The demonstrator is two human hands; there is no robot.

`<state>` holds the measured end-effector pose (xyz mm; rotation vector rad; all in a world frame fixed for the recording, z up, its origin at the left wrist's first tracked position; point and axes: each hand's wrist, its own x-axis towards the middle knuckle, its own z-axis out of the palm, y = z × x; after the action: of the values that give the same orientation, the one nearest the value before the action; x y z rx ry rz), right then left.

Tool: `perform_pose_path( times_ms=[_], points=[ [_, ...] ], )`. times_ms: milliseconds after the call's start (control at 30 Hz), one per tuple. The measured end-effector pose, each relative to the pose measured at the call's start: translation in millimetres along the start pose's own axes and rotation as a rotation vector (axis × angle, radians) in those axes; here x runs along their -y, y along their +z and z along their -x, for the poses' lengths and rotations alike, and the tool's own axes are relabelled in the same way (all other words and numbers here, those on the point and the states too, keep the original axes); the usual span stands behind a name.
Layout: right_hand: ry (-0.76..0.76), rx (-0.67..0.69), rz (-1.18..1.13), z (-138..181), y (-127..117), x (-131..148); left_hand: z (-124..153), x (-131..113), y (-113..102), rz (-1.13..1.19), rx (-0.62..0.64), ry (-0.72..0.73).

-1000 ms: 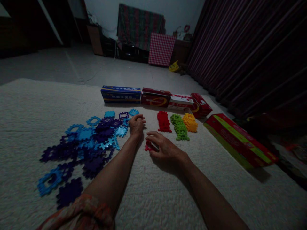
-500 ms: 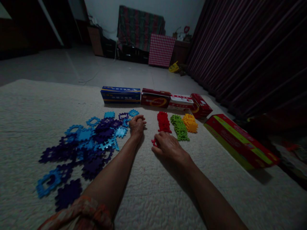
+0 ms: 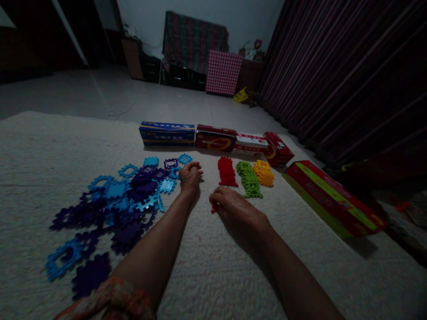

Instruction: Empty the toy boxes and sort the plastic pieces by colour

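Observation:
My right hand (image 3: 238, 206) is low over the light quilted mat, its fingers closed on a red notched plastic building piece (image 3: 214, 207), mostly hidden under them. Just beyond it lies an overlapping row of red notched pieces (image 3: 227, 171). Green pieces (image 3: 249, 178) and yellow-orange pieces (image 3: 263, 172) form similar rows to the right of the red ones. My left hand (image 3: 191, 177) rests on the mat with curled fingers, and nothing shows in it. Touching or close beside it is a spread heap of light blue pieces (image 3: 116, 189) and dark purple pieces (image 3: 130, 233).
A blue box (image 3: 167, 134) and dark red boxes (image 3: 215, 138) stand in a line at the back. On the right lies a long red and yellow-green box (image 3: 333, 198). Beyond the mat (image 3: 207, 275) are a tiled floor, a cloth-draped cabinet and dark curtains (image 3: 320, 58).
My right hand has drawn slightly back from the red row, with the red piece still under its fingers. The left hand has hardly moved. The view has shifted a little.

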<state>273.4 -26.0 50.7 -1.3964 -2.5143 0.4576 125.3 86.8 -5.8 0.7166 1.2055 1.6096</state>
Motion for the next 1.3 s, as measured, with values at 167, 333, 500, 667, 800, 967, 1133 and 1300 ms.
perform_pose_path(
  times_ms=[167, 333, 500, 667, 800, 967, 1133, 1300],
  points=[
    [0.058, -0.165, 0.126, -6.4, 1.9, -21.3, 1.8, -3.3, -0.3, -0.007, 0.000, -0.008],
    [0.161, -0.329, 0.269, -17.6, 8.2, -46.2, 2.1, -4.1, 0.4, -0.017, 0.004, -0.012],
    [0.213, -0.397, 0.305, -17.6, 13.0, -52.1, 0.8, -1.0, 0.1, -0.025, 0.008, 0.000],
    [0.159, -0.461, 0.238, -17.9, 15.9, -46.3, -0.9, 3.1, -0.4, -0.036, 0.017, -0.006],
    [0.034, -0.443, 0.139, -16.6, 32.3, -32.9, -2.0, 7.4, -0.2, -0.038, 0.043, 0.005],
    [0.013, -0.340, 0.160, -9.1, 56.2, -19.0, -3.4, 12.2, 1.1, -0.056, 0.035, 0.043],
    [0.024, -0.400, 0.129, -7.5, 62.8, -22.1, 0.1, 12.2, -5.4, -0.436, 0.149, 0.157],
    [0.064, -0.471, 0.062, -9.3, 74.9, -26.3, 27.6, 1.2, -32.5, -0.617, 0.185, 0.231]
  ],
)
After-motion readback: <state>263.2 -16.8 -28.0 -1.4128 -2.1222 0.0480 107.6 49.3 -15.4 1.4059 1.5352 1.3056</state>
